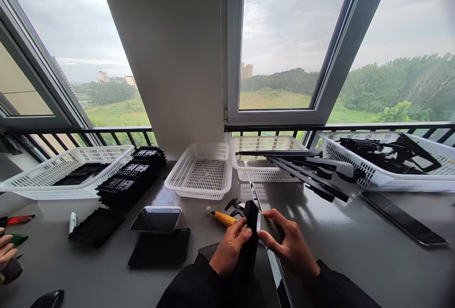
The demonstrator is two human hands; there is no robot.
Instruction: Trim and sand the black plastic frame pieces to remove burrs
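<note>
My left hand (230, 247) is closed around a long black plastic part (250, 232), its thumb lying along the side. Close against that part runs a long, narrow, shiny strip (273, 263), pointing away from me. My right hand (289, 241) pinches the strip near the upper end of the black part, thumb and index finger bent; a small yellowish spot shows at the fingertip. Just beyond my left hand lies a yellow handheld tool (222, 218) with a round tip. A black caliper (234, 207) rests behind it, partly hidden.
White baskets (199, 194) line the back; long black trims (302, 173) jut from one. Stacked black grids (133, 175), a marker (73, 221), a phone (156, 219) and a black tablet-like slab (159, 249) lie left. A glossy black panel (403, 218) lies right. Another person's hand (6, 251) shows far left.
</note>
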